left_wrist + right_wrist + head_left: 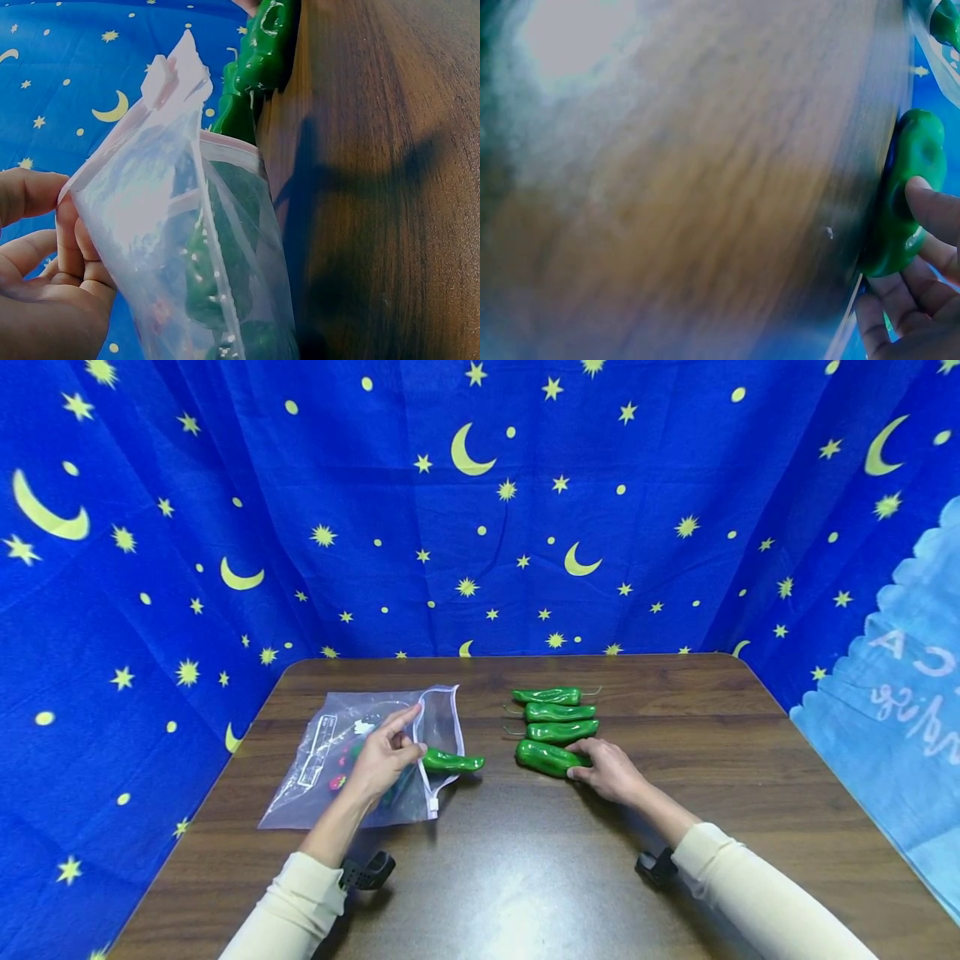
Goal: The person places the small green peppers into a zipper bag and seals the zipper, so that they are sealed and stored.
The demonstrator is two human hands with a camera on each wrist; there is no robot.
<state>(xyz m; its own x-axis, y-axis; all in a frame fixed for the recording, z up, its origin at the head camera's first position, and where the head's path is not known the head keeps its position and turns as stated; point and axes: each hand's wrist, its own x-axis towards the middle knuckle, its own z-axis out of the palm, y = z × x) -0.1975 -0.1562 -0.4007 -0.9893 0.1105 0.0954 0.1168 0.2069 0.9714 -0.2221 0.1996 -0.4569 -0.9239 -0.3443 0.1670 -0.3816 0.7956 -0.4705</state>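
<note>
A clear zip bag [315, 806] with printed pictures lies on the left of the table, its mouth turned right. My left hand [380, 760] pinches the upper layer at the mouth between thumb and finger, lifting it, as the left wrist view shows. One green pepper [454, 763] pokes partly out of the opening; more green shows through the plastic [217, 277]. My right hand [609, 768] grips the nearest pepper [546, 758] of a row by its right end, thumb on the near side. That pepper [909, 195] also appears in the right wrist view.
Behind the gripped pepper lie three more green peppers, the nearest [562, 731], the middle [561, 712] and the farthest [547, 696]. A white slider [432, 807] sits at the bag's near corner. Blue star-patterned cloth [525, 510] hangs around the wooden table [675, 710].
</note>
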